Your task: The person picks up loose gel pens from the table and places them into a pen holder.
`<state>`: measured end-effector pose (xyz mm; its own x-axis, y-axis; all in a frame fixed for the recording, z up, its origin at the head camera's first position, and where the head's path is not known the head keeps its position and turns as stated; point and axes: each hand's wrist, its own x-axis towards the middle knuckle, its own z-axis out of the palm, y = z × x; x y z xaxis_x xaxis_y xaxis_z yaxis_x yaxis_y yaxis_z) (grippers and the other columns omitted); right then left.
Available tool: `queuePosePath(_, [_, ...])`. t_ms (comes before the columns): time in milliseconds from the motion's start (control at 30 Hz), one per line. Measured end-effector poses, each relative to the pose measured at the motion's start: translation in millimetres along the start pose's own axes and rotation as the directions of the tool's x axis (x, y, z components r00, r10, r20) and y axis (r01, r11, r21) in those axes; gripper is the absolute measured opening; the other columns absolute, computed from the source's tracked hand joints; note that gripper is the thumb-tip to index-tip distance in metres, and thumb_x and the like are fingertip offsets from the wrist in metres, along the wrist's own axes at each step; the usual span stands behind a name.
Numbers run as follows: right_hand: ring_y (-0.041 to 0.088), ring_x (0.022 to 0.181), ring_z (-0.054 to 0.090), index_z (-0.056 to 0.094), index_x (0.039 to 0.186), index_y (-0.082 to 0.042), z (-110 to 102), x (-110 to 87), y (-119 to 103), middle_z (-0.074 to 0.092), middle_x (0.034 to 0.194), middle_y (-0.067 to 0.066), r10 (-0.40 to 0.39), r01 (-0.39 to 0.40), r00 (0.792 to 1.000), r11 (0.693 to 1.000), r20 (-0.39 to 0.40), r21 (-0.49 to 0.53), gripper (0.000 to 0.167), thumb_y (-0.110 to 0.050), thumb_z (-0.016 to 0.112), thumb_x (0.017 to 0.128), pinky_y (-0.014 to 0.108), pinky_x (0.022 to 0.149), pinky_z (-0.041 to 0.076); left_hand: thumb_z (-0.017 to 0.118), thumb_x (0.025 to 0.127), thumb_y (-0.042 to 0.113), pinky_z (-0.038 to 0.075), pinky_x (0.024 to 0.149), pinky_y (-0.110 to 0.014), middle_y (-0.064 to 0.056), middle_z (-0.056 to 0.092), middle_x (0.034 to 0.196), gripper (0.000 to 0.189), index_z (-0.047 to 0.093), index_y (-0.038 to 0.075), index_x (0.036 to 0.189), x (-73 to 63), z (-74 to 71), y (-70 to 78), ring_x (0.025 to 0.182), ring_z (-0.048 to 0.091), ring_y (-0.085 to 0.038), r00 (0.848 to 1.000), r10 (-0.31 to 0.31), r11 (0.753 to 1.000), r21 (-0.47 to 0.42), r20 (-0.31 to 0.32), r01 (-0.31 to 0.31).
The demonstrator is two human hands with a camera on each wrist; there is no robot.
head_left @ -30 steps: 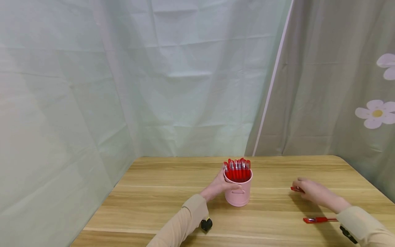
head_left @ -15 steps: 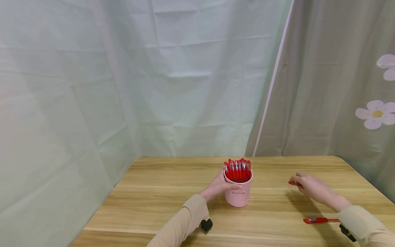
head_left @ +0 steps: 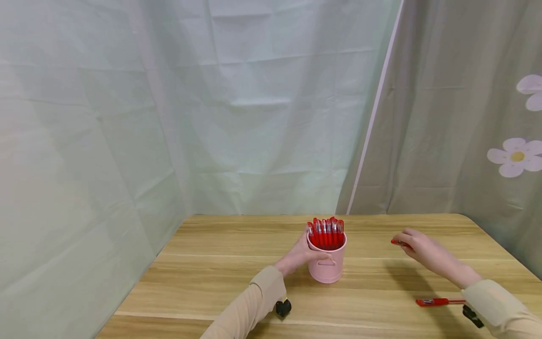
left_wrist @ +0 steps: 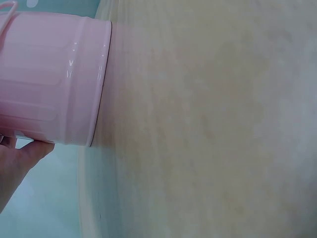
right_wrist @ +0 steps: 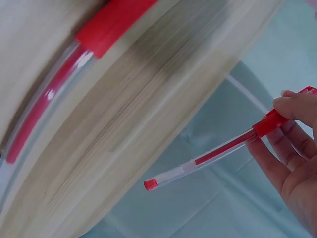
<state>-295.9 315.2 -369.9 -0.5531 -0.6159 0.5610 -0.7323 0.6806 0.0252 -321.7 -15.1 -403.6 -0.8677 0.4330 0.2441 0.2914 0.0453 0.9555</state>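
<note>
A pink metal bucket (head_left: 332, 270) with a small handle stands upright on the wooden table, with several red capped pens (head_left: 325, 230) inside, cap ends up. My left hand (head_left: 301, 254) grips it from the left, thumb across the front near the rim; the left wrist view has the bucket's side (left_wrist: 44, 74) large, with part of the hand (left_wrist: 20, 161) at its edge. Well to the right, my right hand (head_left: 423, 252) is raised over the table, pinching a red gel pen (right_wrist: 223, 148) near its cap end between thumb and fingers. Its clear barrel points away from the palm.
Another red pen (head_left: 438, 302) lies on the table (head_left: 237, 235) below my right forearm; it looms large in the right wrist view. Pale green curtains (head_left: 254, 117) hang behind and at the left, with a grey flowered curtain (head_left: 440, 117) at the right.
My right hand has lifted its pen off the table area, moving up and slightly left. The left hand and the bucket have stayed in place.
</note>
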Motion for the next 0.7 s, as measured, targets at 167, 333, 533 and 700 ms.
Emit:
queuePosePath(167, [0.006, 0.071, 0.052, 0.063, 0.091, -0.009, -1.0, 7.5, -7.9, 0.054, 0.084, -0.005, 0.019, -0.019, 1.000, 1.000, -0.007, 0.018, 0.031, 0.007, 0.074, 0.066, 0.024, 0.057, 0.047, 0.077, 0.071, 0.016, 0.030, 0.096, -0.036, 0.005, 0.044, 0.125, 0.083, 0.025, 0.019, 0.136, 0.2, -0.8, 0.0, 0.113, 0.042, -0.013, 1.000, -0.004, 1.000, 0.003, 0.004, 0.004])
queuePosePath(333, [0.006, 0.072, 0.053, 0.063, 0.093, -0.009, -2.3, 16.1, -15.9, 0.054, 0.086, -0.005, 0.000, 0.003, 0.999, 0.998, -0.047, 0.058, 0.032, 0.007, 0.073, 0.067, 0.024, 0.057, 0.047, 0.077, 0.071, 0.014, 0.030, 0.095, -0.035, 0.006, 0.045, 0.124, 0.082, 0.027, 0.019, 0.135, 0.4, -1.1, -0.2, 0.113, 0.042, -0.012, 1.000, 0.004, 1.000, 0.000, 0.008, -0.004])
queuePosePath(533, [0.007, 0.072, 0.054, 0.062, 0.093, -0.007, -2.8, 24.1, -21.5, 0.056, 0.087, -0.003, -0.020, 0.026, 0.996, 0.997, -0.090, 0.067, 0.036, 0.010, 0.074, 0.064, 0.024, 0.058, 0.048, 0.077, 0.072, 0.015, 0.027, 0.097, -0.036, 0.006, 0.043, 0.127, 0.087, 0.022, 0.018, 0.139, -0.7, -0.5, 0.2, 0.114, 0.041, -0.012, 1.000, -0.020, 1.000, -0.012, 0.007, 0.020])
queuePosePath(700, [0.006, 0.072, 0.053, 0.062, 0.095, -0.007, -3.6, 26.6, -22.7, 0.056, 0.086, -0.003, -0.030, 0.039, 0.995, 0.995, -0.094, 0.092, 0.027, 0.003, 0.072, 0.072, 0.023, 0.058, 0.047, 0.077, 0.072, 0.014, 0.029, 0.096, -0.034, 0.005, 0.045, 0.125, 0.082, 0.026, 0.019, 0.136, 0.1, -0.1, 0.1, 0.113, 0.042, -0.012, 1.000, 0.006, 1.000, -0.014, 0.012, -0.006])
